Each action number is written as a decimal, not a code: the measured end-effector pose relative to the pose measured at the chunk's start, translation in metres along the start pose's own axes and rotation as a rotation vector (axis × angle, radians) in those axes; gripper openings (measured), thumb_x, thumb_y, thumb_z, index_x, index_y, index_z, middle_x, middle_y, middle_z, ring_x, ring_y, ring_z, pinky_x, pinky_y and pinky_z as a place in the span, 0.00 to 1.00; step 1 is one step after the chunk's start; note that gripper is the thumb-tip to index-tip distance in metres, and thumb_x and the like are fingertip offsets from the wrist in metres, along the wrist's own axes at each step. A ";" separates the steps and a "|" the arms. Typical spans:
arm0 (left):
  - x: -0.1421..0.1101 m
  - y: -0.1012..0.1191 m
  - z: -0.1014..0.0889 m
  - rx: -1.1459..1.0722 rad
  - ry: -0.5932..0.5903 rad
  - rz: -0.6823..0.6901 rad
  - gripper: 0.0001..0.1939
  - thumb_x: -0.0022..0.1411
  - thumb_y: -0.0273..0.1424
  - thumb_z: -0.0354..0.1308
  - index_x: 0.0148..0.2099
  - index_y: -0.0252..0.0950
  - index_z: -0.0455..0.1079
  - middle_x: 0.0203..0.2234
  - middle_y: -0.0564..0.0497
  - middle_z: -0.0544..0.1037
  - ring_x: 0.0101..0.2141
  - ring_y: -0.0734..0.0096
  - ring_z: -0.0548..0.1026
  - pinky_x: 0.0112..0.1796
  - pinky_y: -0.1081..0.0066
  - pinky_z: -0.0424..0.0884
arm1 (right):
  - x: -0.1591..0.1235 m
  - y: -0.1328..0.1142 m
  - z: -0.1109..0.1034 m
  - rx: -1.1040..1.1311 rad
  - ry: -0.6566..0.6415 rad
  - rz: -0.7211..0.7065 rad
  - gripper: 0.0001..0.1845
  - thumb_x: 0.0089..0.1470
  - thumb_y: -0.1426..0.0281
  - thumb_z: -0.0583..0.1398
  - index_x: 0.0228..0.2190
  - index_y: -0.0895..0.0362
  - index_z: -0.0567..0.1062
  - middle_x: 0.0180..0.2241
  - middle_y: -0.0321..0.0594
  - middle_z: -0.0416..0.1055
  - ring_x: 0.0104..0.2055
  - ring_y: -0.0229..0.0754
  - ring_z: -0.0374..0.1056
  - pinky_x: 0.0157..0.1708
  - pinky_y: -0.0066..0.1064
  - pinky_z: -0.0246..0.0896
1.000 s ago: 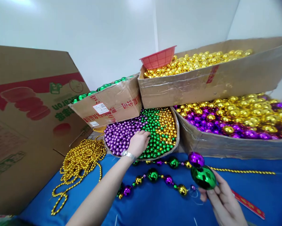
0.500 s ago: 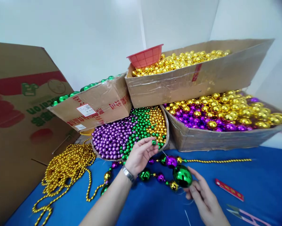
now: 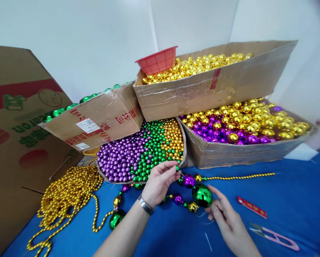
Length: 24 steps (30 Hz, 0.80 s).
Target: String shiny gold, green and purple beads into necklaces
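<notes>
My left hand [image 3: 158, 182] pinches a small green bead [image 3: 177, 168] at the front rim of a tray of small beads [image 3: 183, 157] filled with purple, green and gold ones. My right hand [image 3: 226, 221] holds a large green ball [image 3: 202, 195] that sits on a strand with a purple ball [image 3: 188, 181] and smaller gold, purple and green beads. A thin needle or thread runs from the small green bead toward the purple ball. The strand curves left over the blue cloth [image 3: 296, 200] to another green ball [image 3: 115, 219].
A pile of gold bead chain [image 3: 66, 192] lies at left beside a big cardboard box [image 3: 12, 142]. Behind stand boxes of gold balls [image 3: 216, 85], green balls [image 3: 95, 117] and mixed gold and purple balls [image 3: 245, 150]. A red basket [image 3: 157, 60], a red strip [image 3: 252, 207] and pink snips [image 3: 274, 236] are nearby.
My left hand came out of the bead tray pinching a small green bead and moved toward the strand. My right hand lowered the large green ball to the left.
</notes>
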<state>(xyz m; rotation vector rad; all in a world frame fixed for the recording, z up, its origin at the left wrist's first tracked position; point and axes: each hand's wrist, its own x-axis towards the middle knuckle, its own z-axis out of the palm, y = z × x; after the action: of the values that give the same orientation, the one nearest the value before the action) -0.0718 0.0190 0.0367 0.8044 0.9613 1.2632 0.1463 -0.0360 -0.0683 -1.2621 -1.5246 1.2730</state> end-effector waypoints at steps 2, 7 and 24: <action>-0.001 0.001 0.000 0.127 0.018 0.052 0.12 0.51 0.30 0.64 0.40 0.34 0.74 0.29 0.49 0.77 0.31 0.72 0.75 0.35 0.71 0.70 | 0.000 -0.001 -0.001 -0.018 0.001 0.003 0.28 0.61 0.58 0.47 0.59 0.52 0.50 0.31 0.37 0.71 0.32 0.40 0.69 0.36 0.30 0.63; 0.000 -0.002 0.005 0.477 -0.024 0.154 0.13 0.50 0.32 0.64 0.39 0.35 0.73 0.28 0.50 0.76 0.29 0.72 0.72 0.31 0.74 0.68 | 0.001 -0.001 -0.003 -0.061 0.007 -0.004 0.26 0.62 0.59 0.46 0.59 0.51 0.50 0.31 0.37 0.70 0.32 0.40 0.69 0.37 0.31 0.62; 0.016 -0.012 0.004 0.175 0.142 0.093 0.13 0.55 0.34 0.60 0.42 0.34 0.73 0.38 0.48 0.75 0.32 0.76 0.70 0.32 0.77 0.66 | 0.014 -0.014 -0.002 0.136 0.051 0.003 0.29 0.61 0.57 0.47 0.59 0.55 0.51 0.31 0.38 0.70 0.31 0.39 0.68 0.35 0.31 0.62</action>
<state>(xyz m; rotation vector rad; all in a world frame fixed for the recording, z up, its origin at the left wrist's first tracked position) -0.0631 0.0331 0.0252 0.9129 1.1723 1.3430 0.1423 -0.0217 -0.0546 -1.2001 -1.3773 1.3136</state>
